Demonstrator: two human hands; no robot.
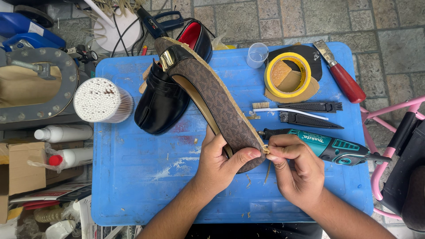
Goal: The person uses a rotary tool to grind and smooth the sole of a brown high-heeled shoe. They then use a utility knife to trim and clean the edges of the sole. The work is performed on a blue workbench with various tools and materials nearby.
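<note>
While hands grip brown shoe (221, 106), white bottles (66, 132) lie left.

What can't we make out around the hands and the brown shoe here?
Head view only:
- Brown shoe heel: hidden by the left hand.
- What the right hand fingers pinch: too small.
- Black shoe: partly covered by the brown shoe.
- Rotary tool: tip behind the right hand.

- A cardboard box (20, 166), brown and open-flapped, sits at the far left, below the level of the blue surface (133, 186).
- Two white plastic bottles lie on their sides beside it: one with a white cap (64, 132), one with a red cap (71, 158).
- A round clear tub (102, 101) packed with white cotton swabs stands at the surface's left edge.
- A white label with red lettering (312, 137) runs along the teal rotary tool (327, 146).
</note>
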